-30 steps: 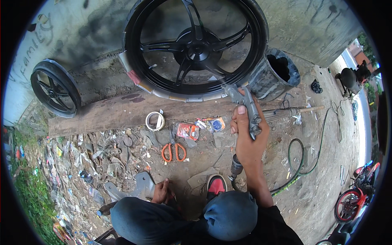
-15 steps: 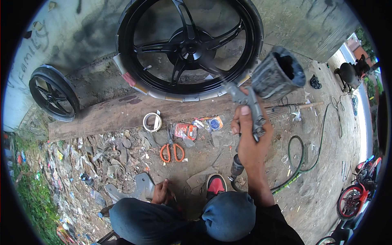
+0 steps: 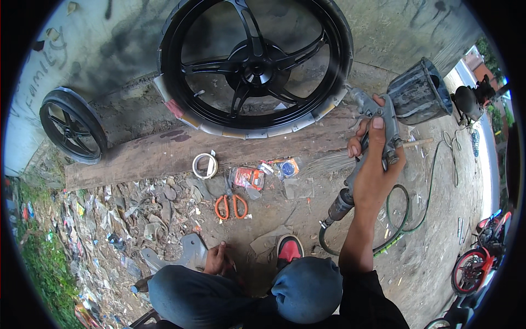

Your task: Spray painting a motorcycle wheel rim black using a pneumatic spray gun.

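My right hand is wrapped round the handle of a grey metal spray gun, fingers at its trigger. A paint-smeared cup is fixed to the gun and tilts to the right. The nozzle points toward the lower right rim of a large glossy black motorcycle wheel, close to it. Pieces of card are tucked round the wheel's edge. Low down, my left hand hangs by my left knee, partly hidden; its visible fingers look extended, with nothing seen in them. A grey metal plate lies beside it.
A smaller black wheel leans at the wall on the left. On the ground lie a wooden board, a tape roll, orange-handled scissors, small packets and litter. A green hose loops at right, near parked motorcycles.
My right hand has carried the spray gun to the right, from the wheel's lower middle to beyond its right rim. The cup moved with it. My left hand stays by the knee.
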A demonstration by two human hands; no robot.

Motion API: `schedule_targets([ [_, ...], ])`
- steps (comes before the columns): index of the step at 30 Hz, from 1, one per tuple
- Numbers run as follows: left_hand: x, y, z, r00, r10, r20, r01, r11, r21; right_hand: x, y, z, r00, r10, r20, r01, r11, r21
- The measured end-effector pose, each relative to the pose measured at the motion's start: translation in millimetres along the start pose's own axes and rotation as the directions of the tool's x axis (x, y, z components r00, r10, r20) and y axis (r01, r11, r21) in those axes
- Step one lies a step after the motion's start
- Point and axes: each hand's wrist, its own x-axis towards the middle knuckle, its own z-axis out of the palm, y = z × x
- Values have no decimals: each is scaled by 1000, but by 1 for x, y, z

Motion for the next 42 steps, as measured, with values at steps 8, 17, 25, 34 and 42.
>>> schedule_targets([
  [8, 3, -6, -2, 999, -9, -40, 8, 1000, -22, -11, -1, 23, 982, 57, 183, -54, 998, -23],
  [17, 4, -10, 2, 997, -18, -68, 13, 997, -70, -5, -15, 26, 961, 88, 263, -90, 996, -5],
  [25, -3, 4, 5, 995, 16, -101, -14, 1000, 28, 28, -39, 5, 990, 53, 130, -34, 989, -144],
  [34, -1, 8, 6, 994, 33, -105, -27, 998, 60, 29, -45, 22, 964, 128, 231, -62, 960, -273],
  [42, 5, -7, 4, 993, 45, -108, -38, 997, 69, 22, -59, 49, 949, 111, 294, -73, 988, -135],
])
